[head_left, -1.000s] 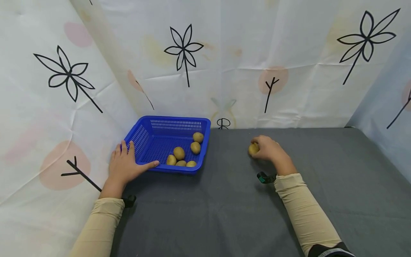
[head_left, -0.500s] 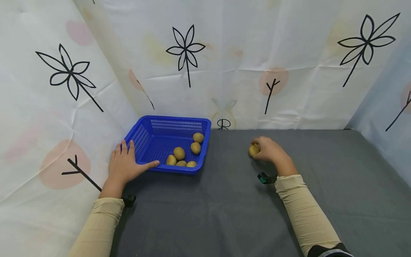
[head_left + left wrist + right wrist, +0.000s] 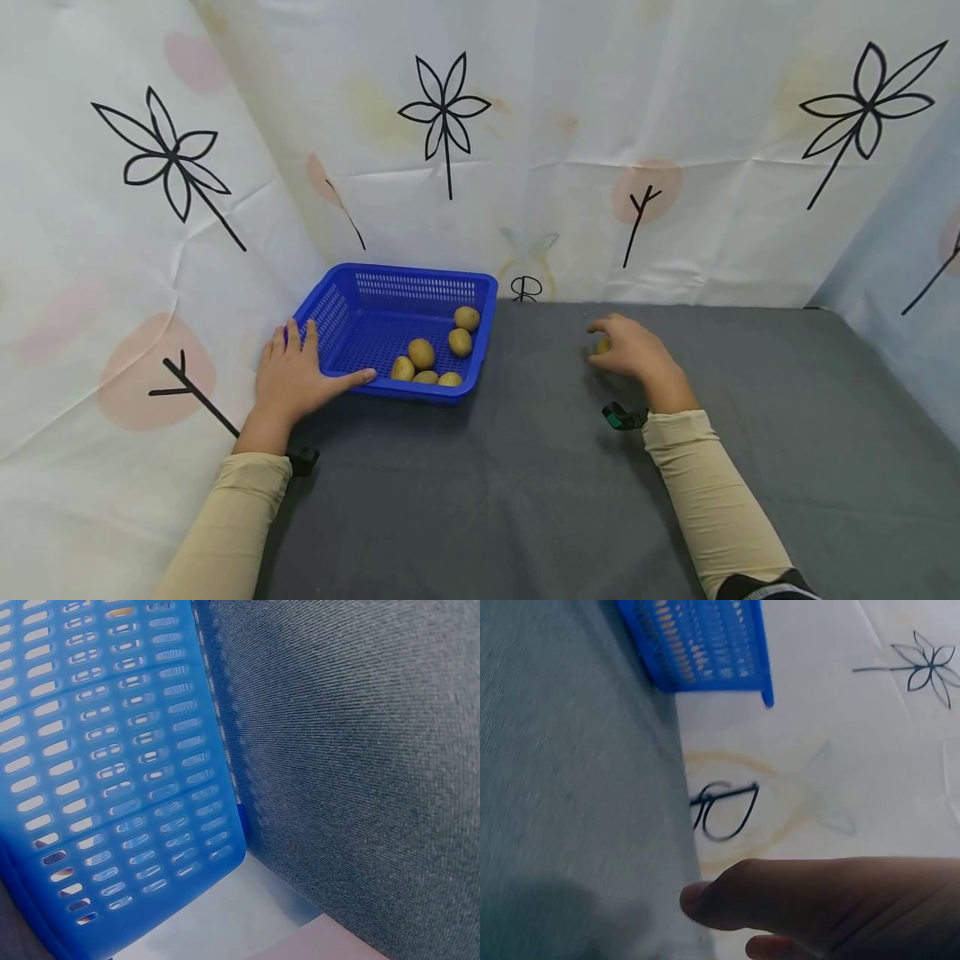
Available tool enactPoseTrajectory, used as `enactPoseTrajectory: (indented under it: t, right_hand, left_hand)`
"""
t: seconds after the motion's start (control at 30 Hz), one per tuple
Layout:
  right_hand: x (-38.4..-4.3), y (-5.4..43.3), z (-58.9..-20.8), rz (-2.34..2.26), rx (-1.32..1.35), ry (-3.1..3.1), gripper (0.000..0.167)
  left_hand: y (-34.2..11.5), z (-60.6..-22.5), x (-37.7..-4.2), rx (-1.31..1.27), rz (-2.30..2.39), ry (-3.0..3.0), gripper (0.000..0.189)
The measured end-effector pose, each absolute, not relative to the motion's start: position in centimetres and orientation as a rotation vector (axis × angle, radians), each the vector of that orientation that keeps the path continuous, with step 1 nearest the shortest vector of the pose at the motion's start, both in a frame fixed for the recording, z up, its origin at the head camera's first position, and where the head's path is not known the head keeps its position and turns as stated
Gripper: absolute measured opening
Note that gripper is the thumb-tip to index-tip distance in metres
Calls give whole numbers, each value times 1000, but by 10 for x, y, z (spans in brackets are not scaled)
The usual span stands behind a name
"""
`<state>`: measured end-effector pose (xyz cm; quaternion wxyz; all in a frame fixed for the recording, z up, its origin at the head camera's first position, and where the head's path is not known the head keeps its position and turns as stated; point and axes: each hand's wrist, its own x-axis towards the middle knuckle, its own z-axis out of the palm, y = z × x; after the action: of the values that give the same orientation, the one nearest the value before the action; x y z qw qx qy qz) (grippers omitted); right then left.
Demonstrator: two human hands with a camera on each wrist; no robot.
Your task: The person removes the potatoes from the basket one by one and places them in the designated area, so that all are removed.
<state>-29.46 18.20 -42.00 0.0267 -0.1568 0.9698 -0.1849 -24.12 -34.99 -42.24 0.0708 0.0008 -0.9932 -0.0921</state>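
A blue plastic basket (image 3: 405,389) stands at the back left of the grey-covered table, with several potatoes (image 3: 422,354) toward its front and right side. My left hand (image 3: 288,379) rests at its front left corner, fingers spread along the left rim and thumb stretched along the front rim. The left wrist view shows the slotted basket wall (image 3: 112,765) close up. To the right of the basket, my right hand (image 3: 630,350) has fingers and thumb curled round one potato (image 3: 603,345), mostly hidden in the grasp. The right wrist view shows the thumb (image 3: 780,896) but not that potato.
Grey cloth (image 3: 465,508) covers the table. A white patterned sheet (image 3: 570,150) hangs right behind the basket, and another stretch of it runs along the left side. Dark bands with small devices sit at both wrists.
The potato at my right hand now shows less, deeper between thumb and fingers. My left hand stays at the basket corner. The head view has shifted slightly.
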Motion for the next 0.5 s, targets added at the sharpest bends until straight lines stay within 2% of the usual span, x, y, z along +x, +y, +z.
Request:
enactPoseTrajectory:
  t: [0.17, 0.5]
  right_hand:
    - [-293, 162, -404, -633, -578, 3008, 50]
    - [-296, 91, -377, -940, -982, 2904, 41]
  left_hand:
    - [-352, -422, -242, 0, -266, -2977, 147]
    - [-350, -423, -241, 1, -242, -2965, 147]
